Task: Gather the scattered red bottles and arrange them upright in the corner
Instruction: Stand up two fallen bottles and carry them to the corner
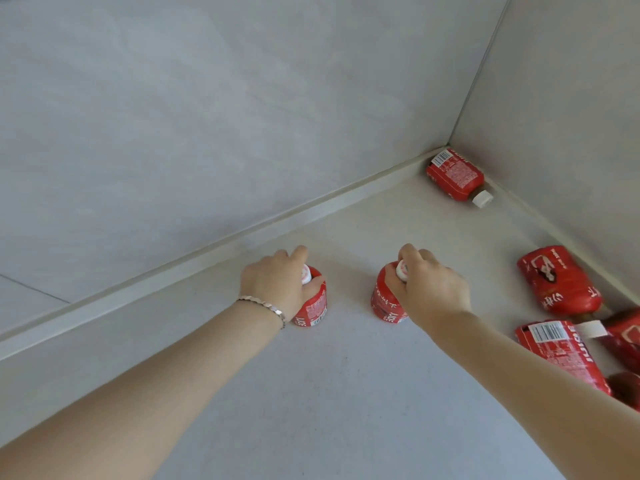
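Two red bottles with white caps stand upright on the pale floor. My left hand (277, 282) grips the shoulder of the left bottle (313, 308), and a bracelet sits on that wrist. My right hand (426, 289) is closed over the top of the right bottle (384, 303). Another red bottle (453, 176) lies on its side in the corner, cap pointing toward me. Several more lie on their sides at the right: one by the right wall (557, 280), one below it (557, 351), and others cut off by the frame edge (627, 336).
Grey tiled walls meet at the corner (448, 145) at the upper right. A pale skirting strip (207, 258) runs along the left wall base, close behind the left bottle. The floor (346, 393) is light grey.
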Demonstrator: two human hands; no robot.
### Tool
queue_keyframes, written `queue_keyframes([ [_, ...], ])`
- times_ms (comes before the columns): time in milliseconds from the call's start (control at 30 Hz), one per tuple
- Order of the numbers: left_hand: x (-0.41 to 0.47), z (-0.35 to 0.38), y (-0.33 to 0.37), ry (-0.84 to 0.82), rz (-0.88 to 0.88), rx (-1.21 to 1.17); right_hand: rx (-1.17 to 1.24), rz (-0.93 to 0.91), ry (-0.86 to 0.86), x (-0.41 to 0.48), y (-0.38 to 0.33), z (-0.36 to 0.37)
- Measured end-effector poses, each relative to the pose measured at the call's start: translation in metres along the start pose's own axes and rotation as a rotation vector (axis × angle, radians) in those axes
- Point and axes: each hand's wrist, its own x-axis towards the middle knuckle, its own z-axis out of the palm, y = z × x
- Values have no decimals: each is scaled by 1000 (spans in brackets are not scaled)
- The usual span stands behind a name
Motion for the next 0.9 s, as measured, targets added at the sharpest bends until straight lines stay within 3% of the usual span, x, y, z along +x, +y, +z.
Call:
queue_keyframes([
  [300, -69, 5, -23, -18, 54, 59, -395, -4, -182, -23, -29, -20],
  [433, -124, -10, -66, -56, 73, -34, -320, -52, -216, -65, -71, -18],
  [567, -197, -31, -139, -14, -7, -120, -222, -150, -331, -112, -147, -18],
  [700, -281, -48, -227, 41, -230, -264, -107, -335, -444, -172, -245, -13],
  [900, -417, -64, -365, 110, -459, -287, -22, -564, -498, -266, -405, 19],
])
